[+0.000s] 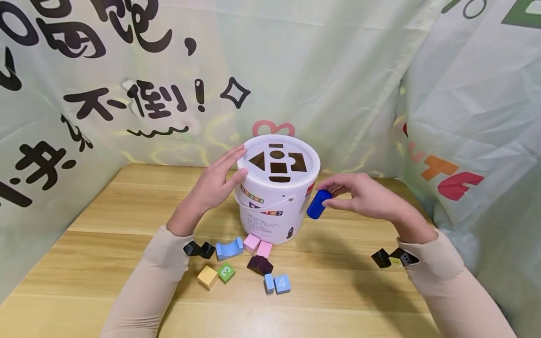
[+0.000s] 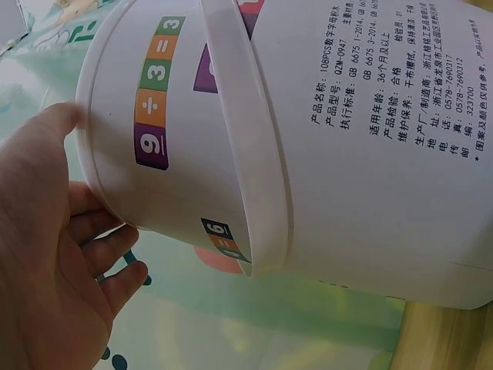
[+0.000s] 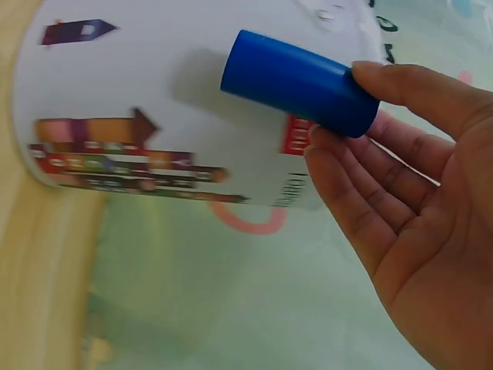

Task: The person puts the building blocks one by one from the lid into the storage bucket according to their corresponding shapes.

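A white bucket (image 1: 270,206) stands upright on the table, its lid (image 1: 270,136) cut with several shaped holes: a triangle, a circle, a square and others. My left hand (image 1: 217,180) rests against the left side of the lid's rim, fingers loosely extended; the left wrist view shows the thumb and fingers (image 2: 108,247) at that rim. To the bucket's right, my right hand (image 1: 359,195) pinches a blue cylinder block (image 1: 319,204) by one end between thumb and fingertips. In the right wrist view the blue cylinder (image 3: 296,81) overlaps the bucket's printed wall, tilted.
Several blocks lie before the bucket: a blue arch (image 1: 229,249), pink blocks (image 1: 251,243), a dark arch-shaped block (image 1: 259,265), a yellow block (image 1: 207,277), a green block (image 1: 226,272) and light blue blocks (image 1: 282,284). A printed cloth (image 1: 338,70) hangs behind the table (image 1: 127,216).
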A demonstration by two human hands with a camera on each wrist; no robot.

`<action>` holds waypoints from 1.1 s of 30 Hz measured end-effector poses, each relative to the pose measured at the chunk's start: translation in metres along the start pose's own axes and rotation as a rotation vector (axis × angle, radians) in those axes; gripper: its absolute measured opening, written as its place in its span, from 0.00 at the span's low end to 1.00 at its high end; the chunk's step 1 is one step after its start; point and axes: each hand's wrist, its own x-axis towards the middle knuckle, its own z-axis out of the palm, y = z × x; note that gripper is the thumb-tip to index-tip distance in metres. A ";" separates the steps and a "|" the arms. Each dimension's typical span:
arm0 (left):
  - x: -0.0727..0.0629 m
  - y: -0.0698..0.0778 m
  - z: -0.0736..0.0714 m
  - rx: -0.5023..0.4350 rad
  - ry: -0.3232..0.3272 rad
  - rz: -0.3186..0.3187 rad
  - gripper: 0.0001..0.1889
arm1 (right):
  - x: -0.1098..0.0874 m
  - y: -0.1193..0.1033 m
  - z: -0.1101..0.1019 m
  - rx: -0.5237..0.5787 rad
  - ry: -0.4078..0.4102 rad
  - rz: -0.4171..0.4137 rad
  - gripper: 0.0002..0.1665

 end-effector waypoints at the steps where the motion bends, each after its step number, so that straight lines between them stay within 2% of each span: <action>1: 0.000 0.000 0.000 0.002 -0.003 -0.003 0.34 | 0.001 -0.003 -0.004 -0.005 0.004 -0.005 0.17; 8: 0.001 -0.001 -0.002 0.007 -0.014 -0.011 0.33 | 0.012 -0.021 -0.028 0.011 0.043 -0.042 0.18; 17: 0.001 0.002 -0.004 0.074 -0.060 -0.020 0.33 | 0.029 -0.037 -0.043 0.099 0.049 0.052 0.17; 23: -0.001 0.004 -0.006 0.153 -0.071 -0.011 0.33 | 0.043 -0.041 -0.049 0.122 0.047 0.078 0.17; 28: -0.001 0.011 -0.007 0.159 -0.068 0.000 0.32 | 0.056 -0.042 -0.053 0.122 0.067 0.093 0.18; 31: -0.001 0.017 -0.006 0.112 -0.057 -0.046 0.32 | 0.065 -0.043 -0.053 0.096 0.079 0.127 0.19; 33: 0.000 0.022 -0.005 0.077 -0.054 -0.107 0.33 | 0.072 -0.043 -0.053 0.068 0.090 0.147 0.20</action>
